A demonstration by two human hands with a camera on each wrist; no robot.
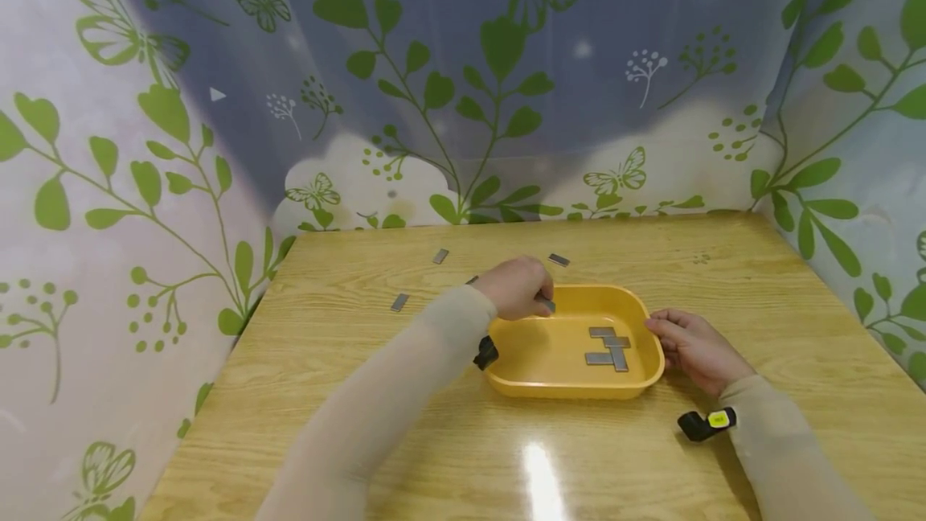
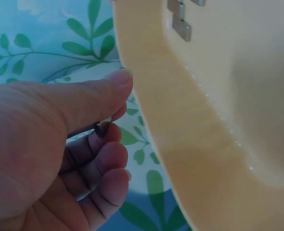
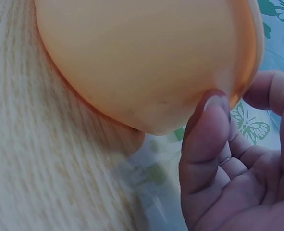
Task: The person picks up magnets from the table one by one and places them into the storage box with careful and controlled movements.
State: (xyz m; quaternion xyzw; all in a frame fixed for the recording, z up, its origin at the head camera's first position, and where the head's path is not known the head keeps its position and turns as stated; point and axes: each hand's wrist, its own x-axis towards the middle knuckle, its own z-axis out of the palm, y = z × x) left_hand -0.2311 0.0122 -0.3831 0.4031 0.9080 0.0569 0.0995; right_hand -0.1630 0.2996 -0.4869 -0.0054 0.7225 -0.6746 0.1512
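My left hand (image 1: 515,288) is over the back left part of a yellow plastic tray (image 1: 564,390), pinching a small grey rectangular metal piece (image 1: 547,305) between thumb and fingers. In the left wrist view only a sliver of that piece (image 2: 102,127) shows. Several flat grey pieces (image 1: 598,358) lie in the right half of the tray, some overlapping or touching. At the tray's right end my right hand (image 1: 694,350) holds the rim, thumb on one side and a finger on the other, as the right wrist view (image 3: 209,130) shows on the thumb.
More grey pieces lie on the wooden table (image 1: 325,400): one at left (image 1: 400,302), one farther back (image 1: 440,256), another behind the tray (image 1: 559,260), and one partly hidden by my left hand. A leaf-patterned curtain (image 1: 448,87) borders the table at the back and sides.
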